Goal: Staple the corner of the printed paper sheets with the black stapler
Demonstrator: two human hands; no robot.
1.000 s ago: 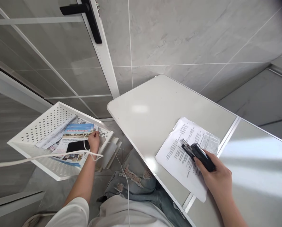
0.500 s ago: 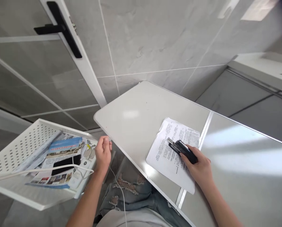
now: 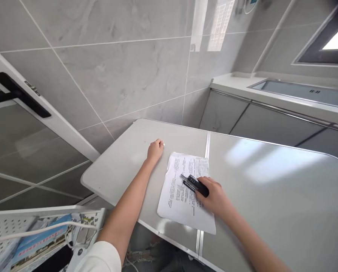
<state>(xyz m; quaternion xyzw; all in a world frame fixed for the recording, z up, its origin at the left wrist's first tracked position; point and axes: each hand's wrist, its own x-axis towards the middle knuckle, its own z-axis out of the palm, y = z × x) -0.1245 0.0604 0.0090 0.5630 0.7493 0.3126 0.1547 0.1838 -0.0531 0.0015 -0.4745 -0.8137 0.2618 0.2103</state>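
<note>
Plainly, a black stapler (image 3: pixel 197 185) held over a printed sheet (image 3: pixel 176 196), and a tiny pale piece (image 3: pixel 164 144) pinched opposite.
Near to far, from mid-view: a white basket (image 3: pixel 13 220) at eight o'clock; at five, the right hand (image 3: pixel 214 194), fingers clamped around the stapler, nose toward ten, above the sheet on the counter (image 3: pixel 270 196); just off centre toward eight, the left hand (image 3: pixel 155 150), fingers together on the piece, too small to identify. Good handling probably wants a steady right grip and a light left pinch.
</note>
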